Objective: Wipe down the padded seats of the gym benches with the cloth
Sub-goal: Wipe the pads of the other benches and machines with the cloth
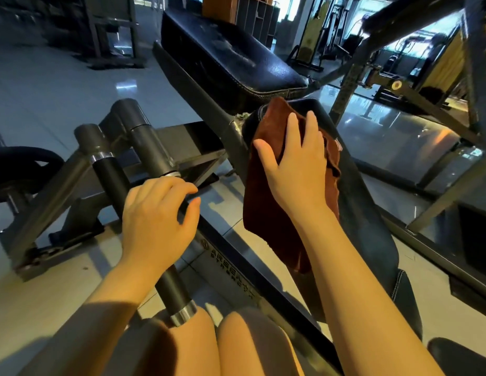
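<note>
— Brown cloth, R hand on top of it: what's the pose?

— Fingers are lying straight and spread, palm down, pressing the cloth flat onto the narrow black padded seat of a gym bench. Thumb's sticking out to the person's left; fingertips are pointing away from the camera, twd the pad's far end. R forearm is reaching in from bottom right, wrist near straight.

— Cloth itself?

— Draped over the pad's left edge, w/ a long flap hanging down beside the frame. Part is bunching under the palm.

— L hand?

— Curling over a dark cylindrical handle bar w/ chrome rings, fingers wrapping its top, thumb tip showing below. L forearm is coming in from bottom left. Hands are well apart, one on the bar, one on the cloth.

— Anything else in shot?

— Wider black pad, worn and scuffed, is angling up just beyond the narrow seat. Grey steel frame is running between the two hands. Person's bare knees are showing at bottom centre. Glossy tiled floor is reflecting light; more machines are standing far back, blurred.
</note>
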### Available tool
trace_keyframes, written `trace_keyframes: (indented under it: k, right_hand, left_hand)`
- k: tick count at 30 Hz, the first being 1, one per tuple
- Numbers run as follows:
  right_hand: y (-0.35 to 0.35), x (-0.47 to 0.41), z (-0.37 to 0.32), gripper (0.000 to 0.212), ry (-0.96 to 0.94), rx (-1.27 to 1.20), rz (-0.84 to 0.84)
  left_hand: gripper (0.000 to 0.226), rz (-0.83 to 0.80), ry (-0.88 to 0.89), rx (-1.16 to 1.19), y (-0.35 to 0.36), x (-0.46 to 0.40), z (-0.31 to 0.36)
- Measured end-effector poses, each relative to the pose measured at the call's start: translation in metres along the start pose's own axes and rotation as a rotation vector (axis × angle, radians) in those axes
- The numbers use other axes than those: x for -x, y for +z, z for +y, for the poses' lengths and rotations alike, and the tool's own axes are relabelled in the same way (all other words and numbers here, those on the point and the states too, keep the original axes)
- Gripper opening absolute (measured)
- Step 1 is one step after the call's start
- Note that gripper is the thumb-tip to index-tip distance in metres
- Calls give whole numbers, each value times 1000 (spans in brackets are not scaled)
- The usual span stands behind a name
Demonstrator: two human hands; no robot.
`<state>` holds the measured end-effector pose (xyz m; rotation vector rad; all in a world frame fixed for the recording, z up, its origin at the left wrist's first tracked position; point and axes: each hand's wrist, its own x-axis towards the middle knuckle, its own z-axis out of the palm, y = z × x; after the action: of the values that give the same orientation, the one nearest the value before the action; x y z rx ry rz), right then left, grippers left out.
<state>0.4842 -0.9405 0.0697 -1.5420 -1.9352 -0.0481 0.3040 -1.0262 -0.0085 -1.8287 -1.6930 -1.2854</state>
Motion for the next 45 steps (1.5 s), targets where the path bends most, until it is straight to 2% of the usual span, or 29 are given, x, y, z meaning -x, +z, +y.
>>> trace_keyframes:
  k: [4, 12, 16, 22, 29, 33, 37, 40, 45]
  right_hand:
    - [-8, 21, 22, 74, -151, 30, -81]
    - [-13, 76, 50, 71, -32, 52, -57]
    - [-18, 69, 47, 73, -59, 48, -77]
    - [-18, 36, 21, 71, -209, 19, -123]
    - [-16, -4, 8, 77, -329, -43, -130]
    - [-14, 9, 18, 88, -275, -73, -103]
    - [-14, 39, 42, 76, -185, -71, -132]
    - [-11, 72, 55, 68, -75, -75, -90]
    - [-7, 85, 51, 73, 18, 9, -9]
  left_hand:
    - [24, -29, -13, -1, -1, 1, 0]
    - [14, -62, -10, 44, -6, 3, 0]
    - [13, -38, -6, 81, -5, 2, 0]
    - [23, -18, -13, 106, -5, 1, -1]
    - [21, -10, 4, 101, -3, 1, -2]
    - [21, 8, 17, 117, -3, 2, -4]
    - [23, 10, 44, 113, -2, 4, -4]
    - [22, 16, 64, 97, -1, 5, -4]
    - [15, -12, 110, 77, 0, 6, -2]
